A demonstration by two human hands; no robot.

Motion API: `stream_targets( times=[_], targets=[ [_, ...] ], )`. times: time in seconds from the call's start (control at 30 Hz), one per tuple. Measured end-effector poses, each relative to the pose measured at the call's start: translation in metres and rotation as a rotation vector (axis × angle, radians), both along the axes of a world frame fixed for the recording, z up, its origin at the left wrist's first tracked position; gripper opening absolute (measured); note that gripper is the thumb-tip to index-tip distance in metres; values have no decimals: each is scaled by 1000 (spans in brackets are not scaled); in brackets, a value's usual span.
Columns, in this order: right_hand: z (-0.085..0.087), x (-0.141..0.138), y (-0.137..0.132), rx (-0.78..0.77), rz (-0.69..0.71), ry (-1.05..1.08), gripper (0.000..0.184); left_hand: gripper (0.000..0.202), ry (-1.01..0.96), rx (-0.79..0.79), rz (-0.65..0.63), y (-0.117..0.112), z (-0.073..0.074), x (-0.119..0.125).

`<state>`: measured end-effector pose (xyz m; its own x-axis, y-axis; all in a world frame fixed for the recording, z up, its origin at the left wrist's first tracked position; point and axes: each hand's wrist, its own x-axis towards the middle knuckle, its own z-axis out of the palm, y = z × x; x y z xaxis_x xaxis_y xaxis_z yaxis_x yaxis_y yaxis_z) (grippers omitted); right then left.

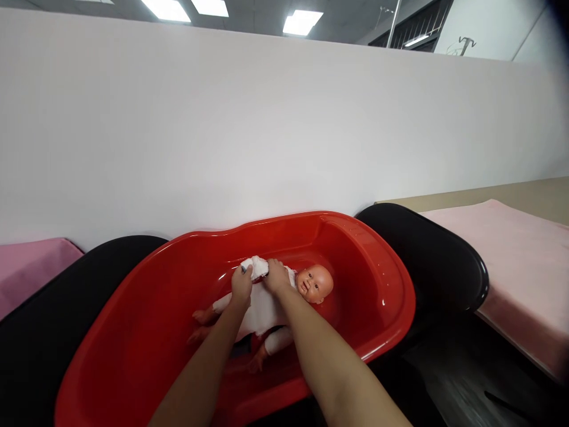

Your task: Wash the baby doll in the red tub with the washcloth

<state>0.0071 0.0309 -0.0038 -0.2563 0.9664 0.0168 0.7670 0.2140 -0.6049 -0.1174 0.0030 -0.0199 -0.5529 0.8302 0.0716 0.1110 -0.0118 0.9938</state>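
Note:
A baby doll [315, 284] in white clothes lies on its back inside a red baby bathtub [178, 246], its head toward the right. On the doll's far side, my left hand [241, 286] is closed on the end of its bunched white sleeve [255, 267]. A small dark spot shows at those fingertips, too small to name. Closer to the doll's shoulder, my right hand [276, 276] is closed around the same sleeve, its fingers partly hidden. The doll's near arm [278, 340] rests out to the side, with the bare hand showing. My forearms cross over the doll's body and hide part of its legs.
Black rounded surfaces [427, 249] flank the tub on both sides. Pink-covered tables or beds stand at the far right [524, 249] and far left [35, 267]. A white partition [267, 130] rises directly behind the tub.

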Motion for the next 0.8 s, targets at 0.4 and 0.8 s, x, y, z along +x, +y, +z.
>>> stream_targets(
  times=[0.4, 0.8],
  targets=[
    [-3, 2, 3, 50, -24, 62, 35, 39, 207, 43, 163, 4, 15, -11],
    [-2, 7, -2, 87, 35, 38, 24, 15, 440, 61, -262, -3, 9, -2]
  ],
)
